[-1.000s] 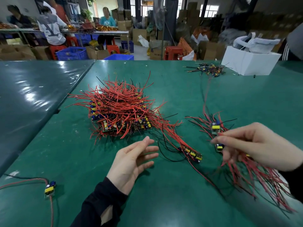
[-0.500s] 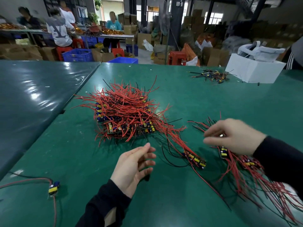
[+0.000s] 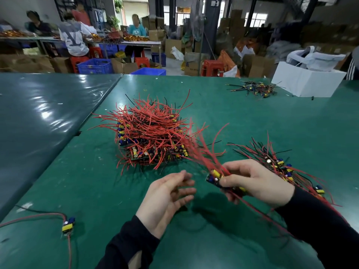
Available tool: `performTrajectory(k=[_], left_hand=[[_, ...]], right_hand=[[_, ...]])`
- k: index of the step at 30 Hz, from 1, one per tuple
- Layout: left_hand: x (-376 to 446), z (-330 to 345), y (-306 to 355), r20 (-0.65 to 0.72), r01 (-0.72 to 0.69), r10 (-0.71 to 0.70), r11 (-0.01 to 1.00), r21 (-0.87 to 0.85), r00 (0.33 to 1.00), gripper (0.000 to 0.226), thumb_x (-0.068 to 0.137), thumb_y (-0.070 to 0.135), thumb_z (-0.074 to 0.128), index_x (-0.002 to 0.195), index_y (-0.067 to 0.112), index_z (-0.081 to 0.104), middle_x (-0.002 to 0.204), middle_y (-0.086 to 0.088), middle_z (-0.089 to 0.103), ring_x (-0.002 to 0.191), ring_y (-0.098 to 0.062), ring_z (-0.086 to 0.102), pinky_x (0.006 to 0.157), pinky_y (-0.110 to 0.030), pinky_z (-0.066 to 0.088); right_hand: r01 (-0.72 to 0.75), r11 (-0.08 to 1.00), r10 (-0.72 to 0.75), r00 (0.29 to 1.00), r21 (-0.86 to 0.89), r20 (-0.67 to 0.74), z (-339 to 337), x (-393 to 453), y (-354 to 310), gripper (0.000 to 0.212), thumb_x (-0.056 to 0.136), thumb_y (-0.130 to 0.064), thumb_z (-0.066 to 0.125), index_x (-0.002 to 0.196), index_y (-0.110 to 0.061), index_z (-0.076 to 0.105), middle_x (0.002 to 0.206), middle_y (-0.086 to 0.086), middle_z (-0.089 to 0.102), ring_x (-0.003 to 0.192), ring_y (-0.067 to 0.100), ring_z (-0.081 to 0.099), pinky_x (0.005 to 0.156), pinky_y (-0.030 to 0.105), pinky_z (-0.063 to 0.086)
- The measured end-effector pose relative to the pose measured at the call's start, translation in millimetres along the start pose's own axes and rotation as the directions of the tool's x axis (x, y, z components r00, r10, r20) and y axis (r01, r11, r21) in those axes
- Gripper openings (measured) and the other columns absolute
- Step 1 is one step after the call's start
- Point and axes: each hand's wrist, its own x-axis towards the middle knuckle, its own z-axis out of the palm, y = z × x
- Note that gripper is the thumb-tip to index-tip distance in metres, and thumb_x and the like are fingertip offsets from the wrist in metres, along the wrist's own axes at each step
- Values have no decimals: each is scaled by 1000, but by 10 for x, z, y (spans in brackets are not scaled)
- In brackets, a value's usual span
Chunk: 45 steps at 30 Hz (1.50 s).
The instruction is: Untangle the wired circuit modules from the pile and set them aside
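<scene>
A big pile of circuit modules [image 3: 153, 136] with tangled red and black wires lies in the middle of the green table [image 3: 252, 121]. My right hand [image 3: 258, 181] grips a bunch of modules [image 3: 215, 176] with yellow parts, lifted above the table; their red wires still run up into the pile. My left hand [image 3: 167, 199] hovers beside them, palm up, fingers relaxed, holding nothing. A set-aside heap of modules [image 3: 279, 164] lies on the table behind my right hand.
A single module [image 3: 68, 226] with red and black leads lies at the near left. A small bundle of wired parts [image 3: 254, 88] and a white box [image 3: 308, 82] sit at the far right. A darker table [image 3: 42, 113] adjoins on the left. People work at far tables.
My right hand left the set-aside heap, moved left and picked up the bunch of modules that lay on the table near the pile. My left hand stayed open.
</scene>
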Motion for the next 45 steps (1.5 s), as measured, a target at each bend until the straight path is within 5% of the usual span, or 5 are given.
performTrajectory(k=[20,26,30,37,45], left_hand=[[53,35,-208,162,-429,400,871,238,902,13,76,15,62,81,3,64,71,-2,68,63,-8,61,58,-18,51],[91,-41,-288,292,-549,470,639,538,833,13,88,29,53,97,24,62,77,9,69,64,-1,58,64,-19,45],[124,-31,-349,262,-460,378,730,506,888,12,84,37,51,88,36,62,67,13,63,47,-3,51,47,-16,42],[131,-158,-289,381,-517,357,681,519,853,35,88,60,49,92,28,64,71,1,66,59,-10,59,55,-24,48],[36,-91,-181,422,-472,286,761,446,860,27,94,40,47,84,22,65,69,1,67,59,-10,59,59,-23,49]], right_hand=[[191,972,-213,960,-135,-182,236,155,447,17,72,-25,76,81,-12,70,79,9,71,72,9,59,73,37,49],[243,955,-268,953,-173,-141,208,92,432,20,74,-27,72,87,-12,70,85,11,72,75,10,60,76,42,50],[278,941,-298,951,-192,-85,197,62,420,18,81,-22,67,93,-9,70,88,11,72,78,12,61,77,43,50],[327,929,-336,941,-172,-26,216,45,396,11,85,-20,63,91,-11,67,80,7,66,76,9,56,72,34,48],[342,939,-340,939,-46,42,212,9,335,6,86,-10,61,89,-8,66,80,-3,64,75,5,56,72,19,45]])
